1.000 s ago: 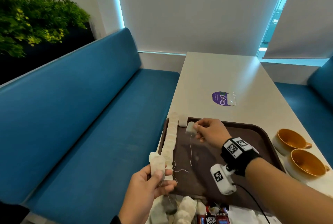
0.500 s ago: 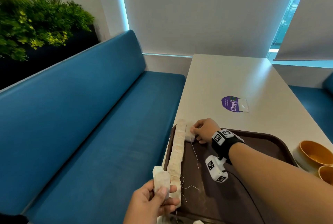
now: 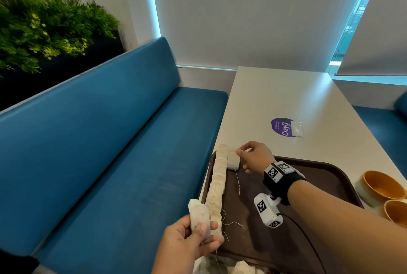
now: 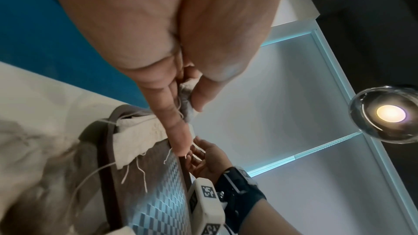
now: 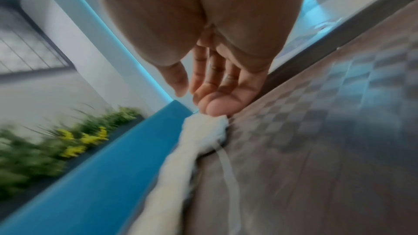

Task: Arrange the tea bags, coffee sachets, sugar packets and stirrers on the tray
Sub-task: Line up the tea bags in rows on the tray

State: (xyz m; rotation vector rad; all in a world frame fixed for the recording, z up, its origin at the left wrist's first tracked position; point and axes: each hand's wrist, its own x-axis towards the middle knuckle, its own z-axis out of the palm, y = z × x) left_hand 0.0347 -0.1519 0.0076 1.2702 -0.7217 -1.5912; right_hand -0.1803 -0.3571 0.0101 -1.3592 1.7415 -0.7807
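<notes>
A brown tray (image 3: pixel 286 240) lies on the white table. Several tea bags form a row (image 3: pixel 217 185) along its left edge. At the far left corner my right hand (image 3: pixel 244 159) touches one tea bag (image 3: pixel 233 160) lying beside the row's far end, its string trailing over the tray. In the right wrist view the right hand (image 5: pixel 203 99) has nearly straight fingers with their tips on that tea bag (image 5: pixel 203 128). My left hand (image 3: pixel 209 233) hovers at the tray's near left corner and pinches a few stacked tea bags (image 3: pixel 198 214), as the left wrist view (image 4: pixel 186 99) also shows.
Two orange cups (image 3: pixel 383 187) stand right of the tray. A purple sticker (image 3: pixel 283 127) marks the table beyond it. More tea bags (image 3: pixel 240 268) lie below the tray's near edge. A blue bench (image 3: pixel 110 163) runs along the left, with plants (image 3: pixel 44 31) behind it.
My right hand carried its tea bag to the tray's far left corner and laid it beside the row's end; its fingers have loosened. The left hand still holds its tea bags.
</notes>
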